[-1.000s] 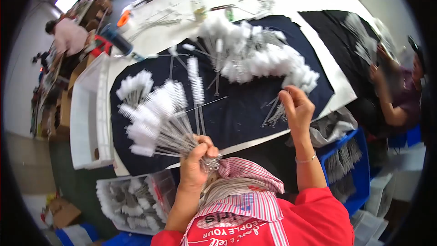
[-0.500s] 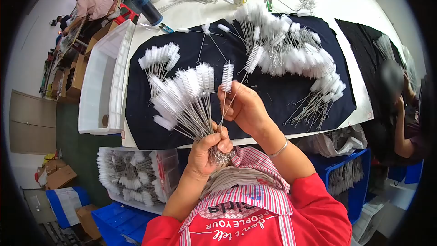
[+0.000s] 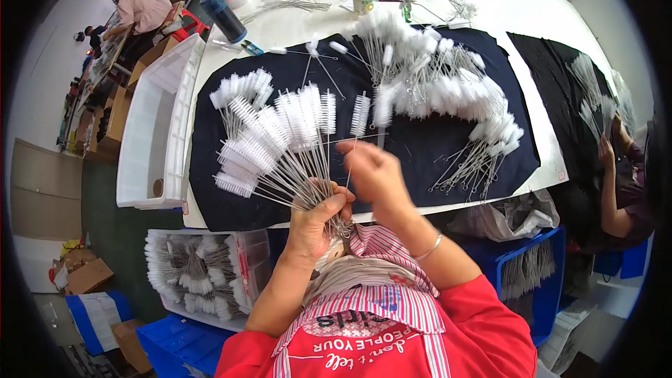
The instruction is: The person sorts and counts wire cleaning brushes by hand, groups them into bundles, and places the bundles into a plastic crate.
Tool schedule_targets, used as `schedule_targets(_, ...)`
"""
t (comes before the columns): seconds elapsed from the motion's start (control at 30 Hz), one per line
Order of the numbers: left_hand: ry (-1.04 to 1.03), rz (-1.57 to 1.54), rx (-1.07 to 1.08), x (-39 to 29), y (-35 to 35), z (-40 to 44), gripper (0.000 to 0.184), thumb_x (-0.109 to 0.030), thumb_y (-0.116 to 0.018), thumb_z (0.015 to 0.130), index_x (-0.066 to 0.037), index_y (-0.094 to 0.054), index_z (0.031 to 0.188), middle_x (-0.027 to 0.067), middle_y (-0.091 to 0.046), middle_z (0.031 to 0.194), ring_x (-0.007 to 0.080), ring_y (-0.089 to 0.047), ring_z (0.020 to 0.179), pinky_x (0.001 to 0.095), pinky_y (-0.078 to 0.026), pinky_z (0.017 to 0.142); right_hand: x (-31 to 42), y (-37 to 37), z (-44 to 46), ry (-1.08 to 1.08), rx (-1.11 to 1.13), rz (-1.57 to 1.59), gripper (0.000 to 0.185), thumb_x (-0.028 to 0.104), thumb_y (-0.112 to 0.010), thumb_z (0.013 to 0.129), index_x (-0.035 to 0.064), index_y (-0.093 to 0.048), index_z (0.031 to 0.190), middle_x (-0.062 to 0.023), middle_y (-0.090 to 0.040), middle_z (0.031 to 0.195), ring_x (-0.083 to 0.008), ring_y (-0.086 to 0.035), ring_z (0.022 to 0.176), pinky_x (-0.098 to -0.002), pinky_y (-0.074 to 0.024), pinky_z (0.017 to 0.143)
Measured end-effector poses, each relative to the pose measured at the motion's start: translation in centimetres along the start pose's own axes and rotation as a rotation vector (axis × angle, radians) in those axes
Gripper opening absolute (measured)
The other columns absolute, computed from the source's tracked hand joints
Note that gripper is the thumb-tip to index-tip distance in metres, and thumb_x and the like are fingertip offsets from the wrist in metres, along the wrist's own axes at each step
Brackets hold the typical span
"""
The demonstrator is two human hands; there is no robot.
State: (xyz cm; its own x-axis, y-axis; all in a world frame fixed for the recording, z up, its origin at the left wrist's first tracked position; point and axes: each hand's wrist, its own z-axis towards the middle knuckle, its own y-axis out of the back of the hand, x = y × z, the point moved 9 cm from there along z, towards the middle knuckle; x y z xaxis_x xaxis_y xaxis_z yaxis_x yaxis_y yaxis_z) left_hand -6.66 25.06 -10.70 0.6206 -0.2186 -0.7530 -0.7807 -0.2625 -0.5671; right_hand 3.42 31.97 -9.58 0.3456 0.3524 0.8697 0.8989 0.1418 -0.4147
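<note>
A fanned bundle of brushes (image 3: 280, 126) is gripped near its loops by the left hand (image 3: 316, 219), above a dark cloth (image 3: 416, 168). To its right, one brush (image 3: 360, 113) is seen just far of the right hand (image 3: 374, 171), which is blurred and partly curled; whether anything is gripped cannot be told. A brush heap (image 3: 448, 92) is laid farther right. Loops are best kept level, bristles uncrushed.

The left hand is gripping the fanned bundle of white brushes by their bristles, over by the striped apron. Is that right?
Not quite: in the head view, the left hand grips the fanned bundle of white brushes by their wire stems, over by the striped apron.
</note>
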Motion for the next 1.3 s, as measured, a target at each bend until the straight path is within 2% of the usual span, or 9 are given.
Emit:
schedule_targets(0.07,0.004,0.025,0.06,0.5,-0.6,0.4,0.019,-0.009,-0.067,0.075,-0.002,-0.057,0.089,0.0057,-0.059,0.075,0.0135,-0.055,0.058,0.0255,-0.045,0.053,-1.5,-1.9,-1.0,-0.081,0.139,0.073,0.03,0.018,-0.068,0.079,-0.006,-0.059,0.094,-0.0043,-0.058,0.068,-0.0081,-0.05,0.043,-0.0214,-0.0386,0.032)
schedule_targets(0.2,-0.065,0.121,-0.005,0.3,0.1,0.7,0.021,-0.009,-0.068,0.075,-0.003,-0.057,0.092,0.0018,-0.058,0.076,0.0109,-0.054,0.059,0.0228,-0.045,0.052,-3.2,-0.8,0.1,-0.104,0.04,0.254,0.016,0.016,-0.066,0.081,0.0015,-0.061,0.081,0.0021,-0.052,0.058,-0.0039,-0.041,0.04,-0.0181,-0.0318,0.035)
schedule_targets(0.4,-0.09,0.107,-0.2,0.6,2.6,1.2,0.029,-0.005,-0.073,0.071,-0.005,-0.057,0.095,0.001,-0.058,0.08,0.011,-0.056,0.066,0.0239,-0.047,0.058,-4.8,-0.3,1.5,-0.127,0.114,0.402,0.015,0.016,-0.069,0.079,0.0058,-0.059,0.084,0.0041,-0.052,0.06,-0.0019,-0.038,0.043,-0.017,-0.027,0.038)
schedule_targets(0.67,-0.114,0.164,-0.152,0.3,2.1,1.4,0.031,-0.013,-0.076,0.071,-0.006,-0.057,0.095,-0.0015,-0.058,0.086,0.008,-0.055,0.076,0.0234,-0.047,0.069,-4.8,-2.7,1.6,-0.2,0.129,0.337,0.019,0.015,-0.068,0.079,0.0029,-0.057,0.088,-0.002,-0.058,0.072,-0.0097,-0.06,0.065,-0.0195,-0.0454,0.05)
schedule_targets(0.7,-0.15,0.167,-0.184,0.0,2.4,1.3,0.027,-0.01,-0.074,0.073,-0.006,-0.057,0.093,-0.0012,-0.058,0.084,0.0078,-0.054,0.074,0.0221,-0.046,0.068,-5.0,-2.3,1.4,-0.203,0.04,0.394,0.018,0.018,-0.067,0.08,0.0044,-0.057,0.085,0.0004,-0.055,0.067,-0.0064,-0.053,0.056,-0.0186,-0.0395,0.046)
schedule_targets(0.87,-0.143,0.167,-0.227,0.3,3.0,1.2,0.026,-0.005,-0.073,0.073,-0.005,-0.055,0.092,-0.001,-0.057,0.082,0.007,-0.054,0.073,0.021,-0.045,0.065,-6.4,-0.9,2.1,-0.109,0.037,0.365,0.022,0.027,-0.064,0.082,0.009,-0.053,0.076,0.0045,-0.043,0.058,-0.0029,-0.033,0.047,-0.0204,-0.0242,0.041)
schedule_targets(0.93,-0.1,0.177,-0.213,0.8,3.5,1.3,0.026,-0.003,-0.073,0.073,-0.005,-0.055,0.093,-0.0009,-0.057,0.083,0.0072,-0.054,0.073,0.0215,-0.045,0.065,-5.9,-1.2,2.1,-0.109,0.071,0.447,0.02,0.023,-0.066,0.08,0.0064,-0.055,0.081,0.0032,-0.049,0.061,-0.0035,-0.041,0.05,-0.0204,-0.0313,0.043)
schedule_targets(1.2,-0.106,0.307,-0.123,0.6,2.8,1.3,0.025,-0.006,-0.074,0.072,-0.004,-0.056,0.09,0.0,-0.058,0.082,0.0088,-0.054,0.074,0.0217,-0.045,0.067,-5.0,-1.5,1.4,-0.112,0.061,0.148,0.023,0.019,-0.067,0.079,-0.0002,-0.059,0.088,0.0044,-0.049,0.063,-0.0032,-0.041,0.051,-0.0177,-0.0308,0.047)
schedule_targets(1.3,-0.112,0.26,-0.166,0.5,3.5,1.4,0.025,-0.022,-0.068,0.08,-0.003,-0.055,0.09,0.0009,-0.058,0.081,0.0098,-0.055,0.072,0.0223,-0.046,0.063,-6.6,-1.4,1.7,-0.208,0.135,0.403,0.024,0.022,-0.064,0.081,-0.0009,-0.061,0.087,0.0019,-0.048,0.06,-0.0077,-0.048,0.053,-0.0215,-0.0431,0.049)
